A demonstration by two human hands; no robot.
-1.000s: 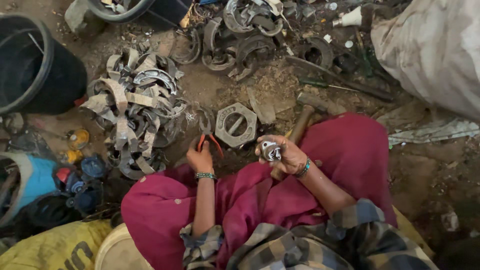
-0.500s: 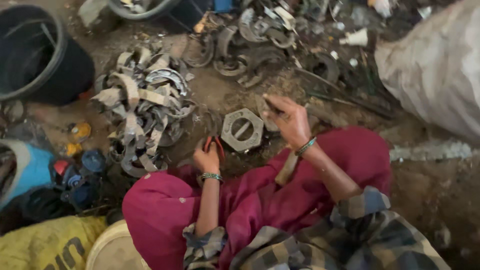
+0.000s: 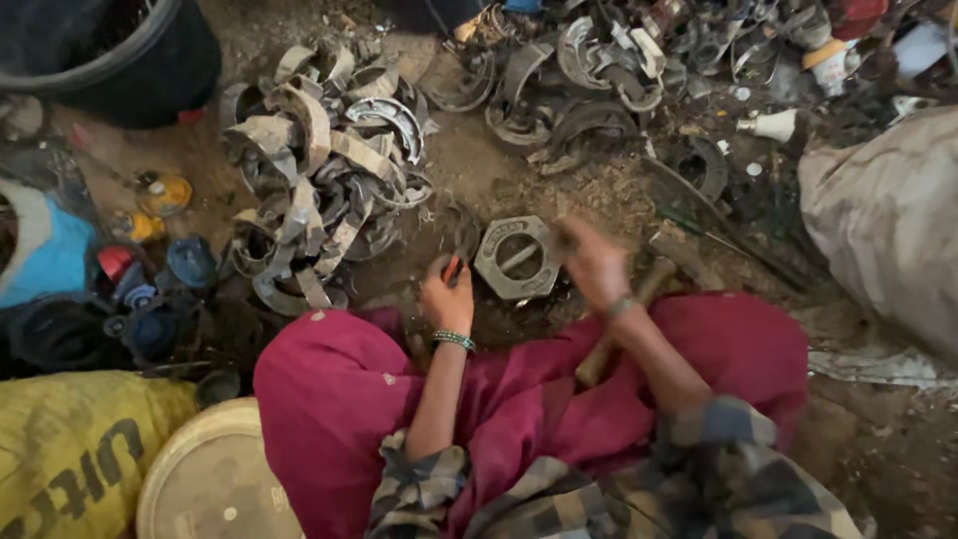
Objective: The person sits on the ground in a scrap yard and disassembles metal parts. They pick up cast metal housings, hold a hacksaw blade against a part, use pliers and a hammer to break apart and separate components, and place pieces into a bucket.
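My left hand (image 3: 446,297) wears a green bangle and is closed round a small red-handled tool (image 3: 453,268), just left of an octagonal grey metal part (image 3: 519,258) on the dirt. My right hand (image 3: 593,264) is blurred with motion at that part's right edge, and whether it holds anything is unclear. A wooden-handled hammer (image 3: 621,327) lies under my right forearm, across my magenta-covered lap (image 3: 519,399).
A heap of curved, worn metal shoes (image 3: 319,170) lies to the left front, with more scrap (image 3: 589,70) farther back. A black tub (image 3: 120,55) stands far left. A yellow sack (image 3: 70,454), pale round lid (image 3: 210,484), blue containers (image 3: 60,260) and grey sack (image 3: 888,220) surround me.
My right hand, which held a small metal piece near my lap, reached forward past the octagonal part and now sits at its right edge. The left hand stayed put. The view moved closer.
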